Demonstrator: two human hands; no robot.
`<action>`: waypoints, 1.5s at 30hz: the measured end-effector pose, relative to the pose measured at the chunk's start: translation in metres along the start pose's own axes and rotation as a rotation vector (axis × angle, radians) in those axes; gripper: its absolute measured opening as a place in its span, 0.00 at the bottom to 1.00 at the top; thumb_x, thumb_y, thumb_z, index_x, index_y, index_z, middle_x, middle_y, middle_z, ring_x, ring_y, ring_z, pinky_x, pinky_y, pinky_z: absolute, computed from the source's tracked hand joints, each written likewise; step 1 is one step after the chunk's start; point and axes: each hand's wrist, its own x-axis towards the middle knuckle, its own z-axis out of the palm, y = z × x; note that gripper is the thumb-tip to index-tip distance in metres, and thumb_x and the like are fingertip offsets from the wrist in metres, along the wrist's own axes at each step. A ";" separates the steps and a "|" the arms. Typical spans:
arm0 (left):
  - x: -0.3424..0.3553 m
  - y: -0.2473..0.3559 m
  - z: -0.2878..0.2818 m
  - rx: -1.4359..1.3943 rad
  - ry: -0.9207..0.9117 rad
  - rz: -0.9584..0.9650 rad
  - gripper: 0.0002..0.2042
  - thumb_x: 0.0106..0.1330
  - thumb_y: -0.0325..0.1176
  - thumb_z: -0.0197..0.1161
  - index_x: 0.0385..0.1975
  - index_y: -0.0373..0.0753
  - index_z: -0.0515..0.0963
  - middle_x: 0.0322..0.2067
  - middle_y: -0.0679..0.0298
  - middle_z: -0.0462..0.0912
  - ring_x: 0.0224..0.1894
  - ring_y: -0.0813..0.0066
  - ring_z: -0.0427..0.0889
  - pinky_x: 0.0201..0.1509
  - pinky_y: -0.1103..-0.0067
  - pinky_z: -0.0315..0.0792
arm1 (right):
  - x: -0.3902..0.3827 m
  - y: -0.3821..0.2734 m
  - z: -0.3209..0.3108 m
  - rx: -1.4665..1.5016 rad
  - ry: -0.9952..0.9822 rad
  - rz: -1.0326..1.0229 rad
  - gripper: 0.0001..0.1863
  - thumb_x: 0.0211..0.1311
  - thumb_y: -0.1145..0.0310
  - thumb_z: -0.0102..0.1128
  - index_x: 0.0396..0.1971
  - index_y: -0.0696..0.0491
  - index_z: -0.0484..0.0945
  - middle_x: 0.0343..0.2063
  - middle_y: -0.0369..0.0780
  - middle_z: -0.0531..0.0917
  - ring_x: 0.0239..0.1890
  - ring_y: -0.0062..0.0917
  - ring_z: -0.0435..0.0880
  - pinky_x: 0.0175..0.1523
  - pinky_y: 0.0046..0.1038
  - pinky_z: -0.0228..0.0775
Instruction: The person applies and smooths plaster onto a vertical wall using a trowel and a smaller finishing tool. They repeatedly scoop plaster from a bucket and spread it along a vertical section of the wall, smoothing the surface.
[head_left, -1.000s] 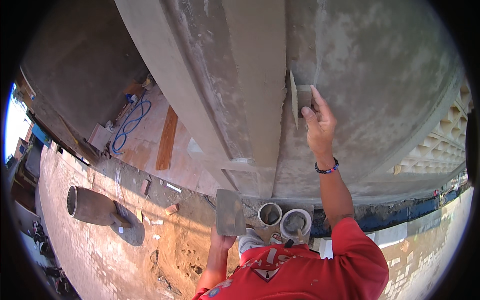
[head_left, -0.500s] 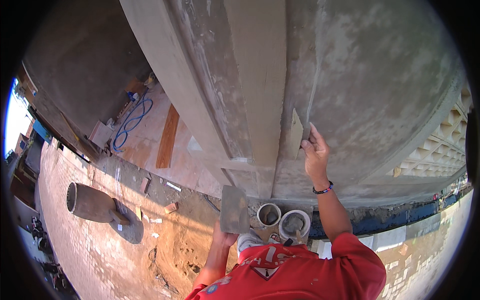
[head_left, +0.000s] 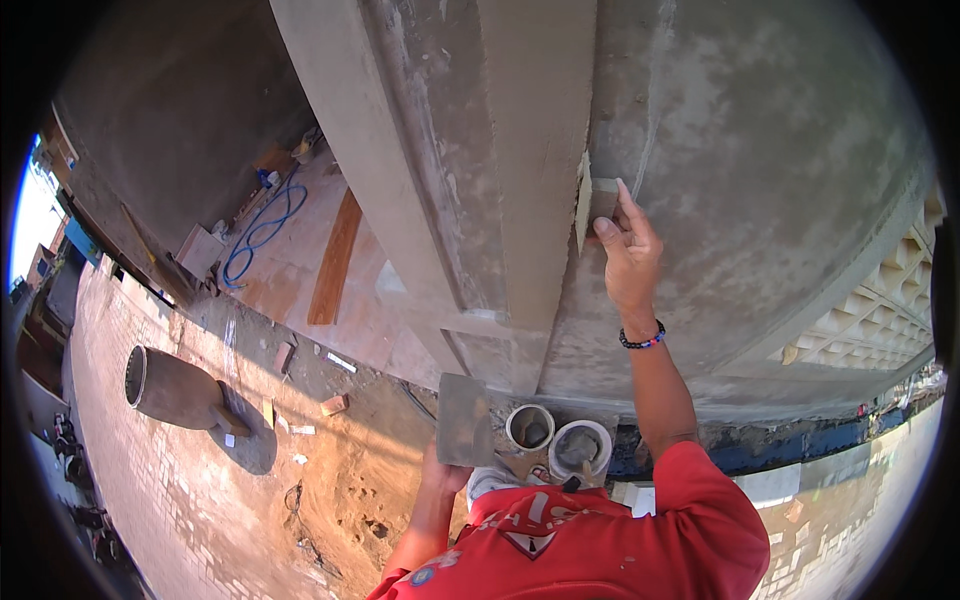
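My right hand [head_left: 632, 255], with a dark beaded bracelet on its wrist, pinches the grey block handle of a small plastering float [head_left: 583, 208]. The float's thin face stands on edge against the right side of a raised cement band [head_left: 535, 130] on the grey wall [head_left: 740, 180]. Low in front of me, my left hand [head_left: 448, 474] is closed on the lower end of a flat rectangular grey plate [head_left: 464, 415], like a hawk. Little mortar shows on it, and most of the left fingers are hidden beneath.
Two buckets, a smaller bucket [head_left: 530, 427] and a white bucket [head_left: 581, 449] with grey mix, stand at the wall's foot. A large urn-shaped vessel [head_left: 178, 392] lies left. A blue hose [head_left: 262, 232] and wooden plank [head_left: 335, 258] lie inside the opening. Patterned blocks [head_left: 870, 305] line the right.
My right hand has moved the float up the wall and a little left, onto the band's edge. My left hand still holds the plate low, and the view has shifted slightly.
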 end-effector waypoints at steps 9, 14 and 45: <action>0.004 0.000 0.013 0.084 -0.012 -0.028 0.16 0.68 0.36 0.49 0.52 0.37 0.71 0.47 0.59 0.78 0.48 0.63 0.77 0.50 0.66 0.74 | -0.081 0.048 -0.027 0.024 0.141 0.123 0.24 0.58 0.80 0.59 0.56 0.60 0.70 0.45 0.42 0.77 0.45 0.23 0.77 0.46 0.26 0.73; 0.005 -0.002 -0.002 0.026 -0.056 -0.062 0.17 0.69 0.34 0.46 0.54 0.36 0.70 0.48 0.58 0.77 0.47 0.62 0.78 0.51 0.67 0.75 | -0.051 0.040 0.012 -0.501 0.287 -0.278 0.24 0.49 0.82 0.62 0.50 0.58 0.74 0.39 0.43 0.76 0.42 0.32 0.76 0.46 0.32 0.69; -0.004 0.014 -0.007 0.057 0.053 -0.057 0.17 0.68 0.35 0.48 0.53 0.36 0.70 0.47 0.57 0.78 0.47 0.61 0.78 0.48 0.65 0.75 | -0.091 0.048 -0.032 0.062 0.068 0.177 0.27 0.62 0.74 0.58 0.61 0.62 0.64 0.45 0.44 0.80 0.41 0.22 0.80 0.38 0.23 0.75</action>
